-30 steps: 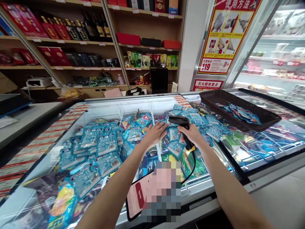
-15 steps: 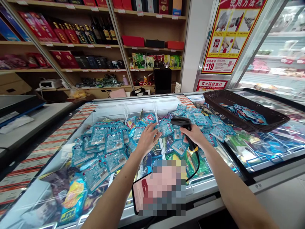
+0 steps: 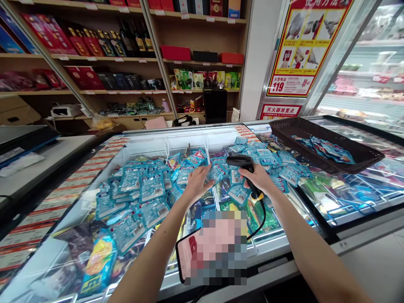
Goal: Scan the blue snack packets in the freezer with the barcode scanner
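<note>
Person stands at a chest freezer with a glass top (image 3: pixel 176 132), both bare arms reaching forward over it. Left hand (image 3: pixel 197 184) is open, fingers (image 3: pixel 205 171) spread, tips resting on flat light-blue foil packets (image 3: pixel 151 187) piled inside the freezer, right beside one packet near the middle. Right hand (image 3: pixel 257 179) holds a black handheld barcode scanner (image 3: pixel 243 162), fingers (image 3: pixel 249 171) wrapped around its grip, head of the scanner pointing toward the left hand, yellow collar at the base. A black cable (image 3: pixel 263 223) hangs from the scanner and curves down over the freezer front. The blue packets fill most of the left and middle of the freezer, with more spread toward the right, among green and mixed-colour bags (image 3: pixel 261 219). A yellow-and-blue snack bag (image 3: pixel 99 261) lies near the front left corner. A black smartphone with a pink-red screen (image 3: pixel 186 252) sits at the near edge, partly hidden by a pixelated blur. A dark brown woven plastic basket (image 3: pixel 325 141) rests on the right part of the freezer, holding more blue packets (image 3: pixel 325 150). Left of the freezer is a grey tabletop (image 3: pixel 41 168). Behind are wooden shelves (image 3: pixel 158 61) with red gift boxes and bottles, a red-and-yellow poster (image 3: pixel 304 52) on a white pillar, and a glass-front chiller (image 3: pixel 362 84) at right.
</note>
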A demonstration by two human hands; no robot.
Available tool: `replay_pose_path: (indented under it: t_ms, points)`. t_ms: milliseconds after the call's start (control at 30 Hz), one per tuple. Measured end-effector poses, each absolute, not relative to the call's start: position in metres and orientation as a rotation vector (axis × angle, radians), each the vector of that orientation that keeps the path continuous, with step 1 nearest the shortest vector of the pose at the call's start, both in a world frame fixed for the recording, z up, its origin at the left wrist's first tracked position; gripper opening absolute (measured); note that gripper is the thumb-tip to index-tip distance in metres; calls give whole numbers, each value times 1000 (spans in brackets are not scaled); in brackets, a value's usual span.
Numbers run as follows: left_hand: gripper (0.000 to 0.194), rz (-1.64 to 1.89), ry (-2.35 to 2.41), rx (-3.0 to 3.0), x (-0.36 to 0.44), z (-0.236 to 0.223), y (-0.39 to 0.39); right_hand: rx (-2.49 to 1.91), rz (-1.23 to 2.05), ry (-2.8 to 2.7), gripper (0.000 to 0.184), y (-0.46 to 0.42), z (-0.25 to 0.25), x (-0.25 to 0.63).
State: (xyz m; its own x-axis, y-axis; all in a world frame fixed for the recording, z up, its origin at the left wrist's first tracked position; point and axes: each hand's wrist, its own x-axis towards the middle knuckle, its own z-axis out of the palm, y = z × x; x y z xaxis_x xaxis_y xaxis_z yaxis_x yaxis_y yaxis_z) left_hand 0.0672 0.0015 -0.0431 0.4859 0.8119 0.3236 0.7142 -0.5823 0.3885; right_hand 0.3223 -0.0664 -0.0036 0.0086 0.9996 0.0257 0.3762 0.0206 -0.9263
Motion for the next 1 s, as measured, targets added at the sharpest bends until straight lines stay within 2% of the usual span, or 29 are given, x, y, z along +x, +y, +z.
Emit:
replay_pose_path:
  t_ms: [100, 267, 367, 533, 1000]
  points:
    - [60, 887, 1394, 2355, 66, -44, 6, -1457, 981, -1493, 36, -67, -3, 322]
    - [37, 1218, 1325, 1892, 63, -44, 7, -1477, 952, -1532, 36, -68, -1, 321]
    - [30, 1386, 1283, 1629, 62, -42, 7, -1487, 957, -1551, 36, -68, -1, 320]
    - [38, 1497, 1204, 1358, 59, -41, 10, -1473, 990, -1600, 36, -72, 4, 315]
    - [42, 1524, 1328, 1346, 60, -39, 5, -1477, 939, -1814, 31, -81, 14, 304]
